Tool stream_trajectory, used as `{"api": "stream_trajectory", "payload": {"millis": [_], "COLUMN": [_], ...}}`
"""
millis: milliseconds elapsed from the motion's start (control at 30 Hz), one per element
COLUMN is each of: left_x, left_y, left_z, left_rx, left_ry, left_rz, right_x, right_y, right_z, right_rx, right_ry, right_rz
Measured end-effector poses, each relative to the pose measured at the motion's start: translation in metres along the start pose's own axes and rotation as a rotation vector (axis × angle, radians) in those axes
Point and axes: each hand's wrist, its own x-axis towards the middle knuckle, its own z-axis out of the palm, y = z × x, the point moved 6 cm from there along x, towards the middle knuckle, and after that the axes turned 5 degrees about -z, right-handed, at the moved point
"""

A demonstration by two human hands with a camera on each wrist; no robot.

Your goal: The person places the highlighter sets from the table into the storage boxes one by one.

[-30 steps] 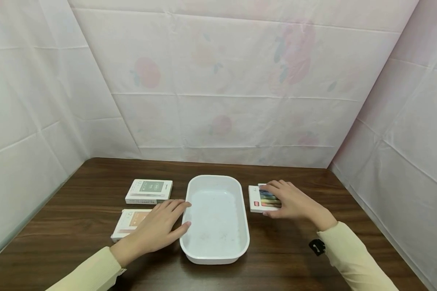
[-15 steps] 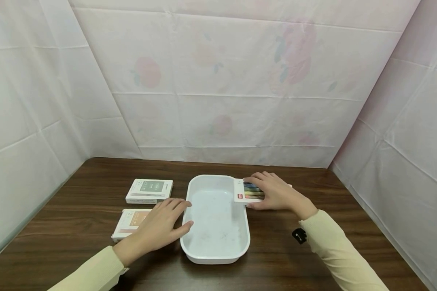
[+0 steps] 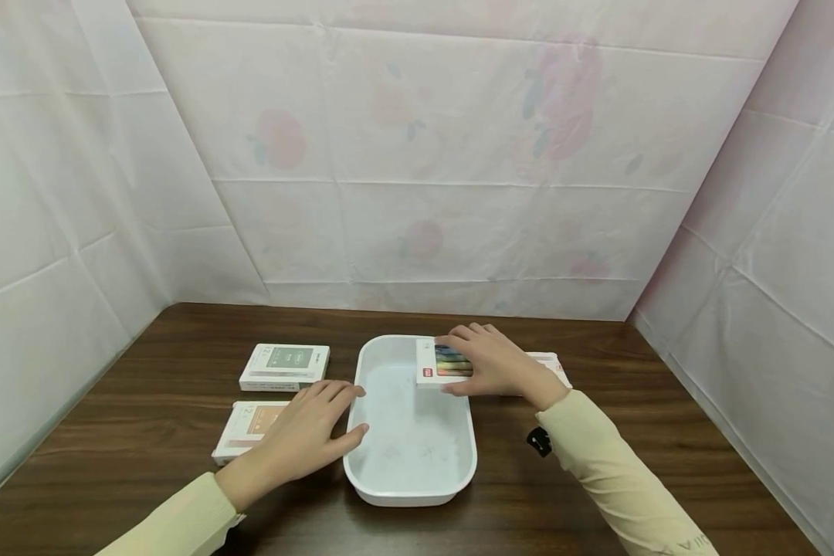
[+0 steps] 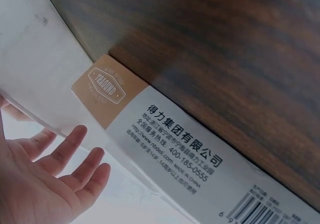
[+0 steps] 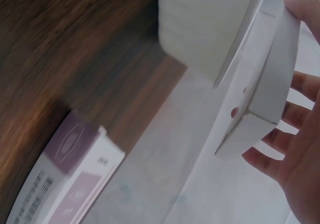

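Note:
My right hand [image 3: 489, 359] grips a white box of coloured sticks [image 3: 427, 371], thumb on the near edge and fingers on the far one. Through its front window show blue, yellow and orange sticks. In the head view the box overlaps the far right part of a white tray [image 3: 403, 440]; the right wrist view shows it raised off the table, its plain back [image 5: 275, 73] visible. My left hand [image 3: 302, 432] rests at the tray's left rim with relaxed, spread fingers. Partly behind that hand lies a white box with an orange label [image 3: 260, 419].
On the dark wooden table, a white box with a green label [image 3: 289, 364] lies left of the tray. A white box with a purple label [image 5: 75, 179] lies right of it, partly hidden by my right arm in the head view. White curtains [image 3: 417, 154] enclose the table.
My right hand has lifted the box of coloured sticks and carried it left over the tray, uncovering the box that lies at the right. The left hand stays at the rim.

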Motion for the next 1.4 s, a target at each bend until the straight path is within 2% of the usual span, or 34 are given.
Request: {"api": "stream_trajectory", "payload": {"millis": [467, 667, 1000, 1400], "left_x": [0.0, 0.0, 0.0, -0.001], "left_y": [-0.002, -0.002, -0.003, -0.003], "left_z": [0.001, 0.002, 0.001, 0.001], "left_rx": [0.002, 0.004, 0.0, 0.001], "left_ry": [-0.021, -0.024, -0.025, -0.03], "left_rz": [-0.019, -0.018, -0.019, -0.02], "right_x": [0.033, 0.043, 0.052, 0.055], "right_y": [-0.021, -0.026, -0.032, -0.034], "right_z": [0.004, 0.01, 0.03, 0.056], "right_rx": [-0.034, -0.041, -0.04, -0.065], "right_ry": [0.032, -0.005, -0.09, -0.118], "right_rz": [-0.036, -0.015, 0.016, -0.004]}}
